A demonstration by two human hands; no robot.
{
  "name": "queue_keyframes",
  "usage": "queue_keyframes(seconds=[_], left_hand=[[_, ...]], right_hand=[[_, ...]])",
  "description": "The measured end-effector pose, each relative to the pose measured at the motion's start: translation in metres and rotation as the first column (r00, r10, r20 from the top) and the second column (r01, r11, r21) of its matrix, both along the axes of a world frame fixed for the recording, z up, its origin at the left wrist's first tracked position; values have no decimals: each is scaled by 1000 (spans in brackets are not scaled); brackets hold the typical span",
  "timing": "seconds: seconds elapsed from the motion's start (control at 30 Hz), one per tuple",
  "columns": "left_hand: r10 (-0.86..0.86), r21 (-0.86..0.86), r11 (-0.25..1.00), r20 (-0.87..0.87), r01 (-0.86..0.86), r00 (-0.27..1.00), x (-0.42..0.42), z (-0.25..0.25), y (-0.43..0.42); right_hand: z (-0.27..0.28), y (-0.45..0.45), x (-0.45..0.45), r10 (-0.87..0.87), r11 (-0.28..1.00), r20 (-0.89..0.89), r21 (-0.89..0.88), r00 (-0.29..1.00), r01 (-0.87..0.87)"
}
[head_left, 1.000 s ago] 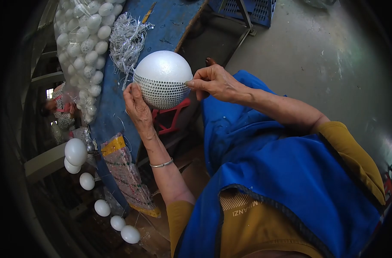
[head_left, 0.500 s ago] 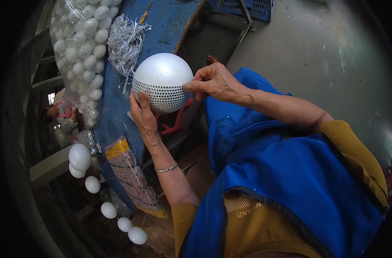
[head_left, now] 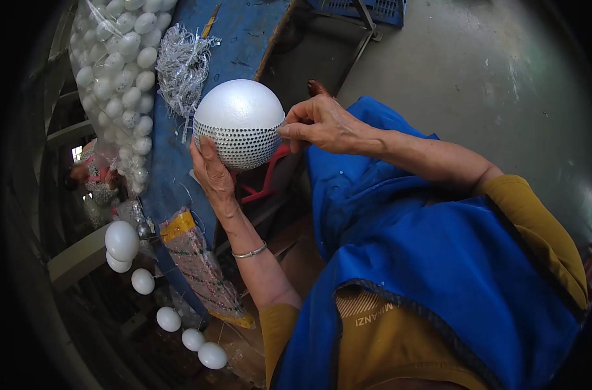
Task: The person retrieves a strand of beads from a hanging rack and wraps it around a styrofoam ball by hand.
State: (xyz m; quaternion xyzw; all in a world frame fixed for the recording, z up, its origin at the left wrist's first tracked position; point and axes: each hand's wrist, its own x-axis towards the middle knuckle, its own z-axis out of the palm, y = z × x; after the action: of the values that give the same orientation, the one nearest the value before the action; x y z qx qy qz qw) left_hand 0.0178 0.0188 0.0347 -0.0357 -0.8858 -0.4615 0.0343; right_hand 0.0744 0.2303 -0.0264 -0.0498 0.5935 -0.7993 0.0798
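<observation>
A white foam ball [head_left: 239, 104] is held up over the edge of the blue table. Rows of small dark rhinestones on strips [head_left: 244, 147] wrap its lower half. My left hand [head_left: 213, 170] cups the ball from below left, the thumb lying on the studded rows. At the ball's right side, my right hand [head_left: 322, 125] pinches with thumb and forefinger on the end of a rhinestone strip along the top row. The fingertips hide most of that end. A tangled bundle of silvery strips [head_left: 182, 68] lies on the table beyond the ball.
Along the blue table [head_left: 241, 42] hangs a big clear bag of white balls [head_left: 124, 78]. A plastic-wrapped packet [head_left: 202, 266] lies nearer, beside several hanging white balls [head_left: 168, 318]. Another person [head_left: 98, 175] is at far left. A red stool [head_left: 263, 179] stands below the ball.
The ball and both hands appear slightly further left, as does the table, so the view has shifted a little. Both hands keep their hold; the right fingers stay at the ball's side.
</observation>
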Motion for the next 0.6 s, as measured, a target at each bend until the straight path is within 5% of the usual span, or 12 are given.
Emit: queue_keyframes(seconds=[0.6], left_hand=[[31,-95,995,-68,-37,997,-3,0,-1]], right_hand=[[-4,0,-10,-34,998,113,-48,993,40]])
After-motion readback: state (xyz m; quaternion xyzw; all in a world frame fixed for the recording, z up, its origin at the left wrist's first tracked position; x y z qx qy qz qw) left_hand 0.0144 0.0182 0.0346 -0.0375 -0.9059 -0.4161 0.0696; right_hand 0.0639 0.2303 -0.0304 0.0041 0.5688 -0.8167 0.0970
